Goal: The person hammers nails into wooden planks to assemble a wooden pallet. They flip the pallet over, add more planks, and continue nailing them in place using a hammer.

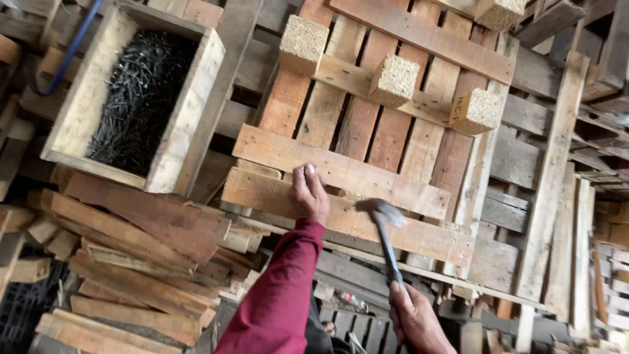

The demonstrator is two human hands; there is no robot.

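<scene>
Two hands work a wooden pallet amid stacked timber: right fingers gripping a hammer, left fingers curled on its plank.

**Pallet centre, nail box to its left, scrap boards below the box**

Pallet lies centre; three blocks on its crosswise board. Left hand rests on the pallet's near board. Hammer just right of that hand, head at the near board, handle in right hand below. Box with nails in it sits left of pallet, on stacked boards.
</scene>
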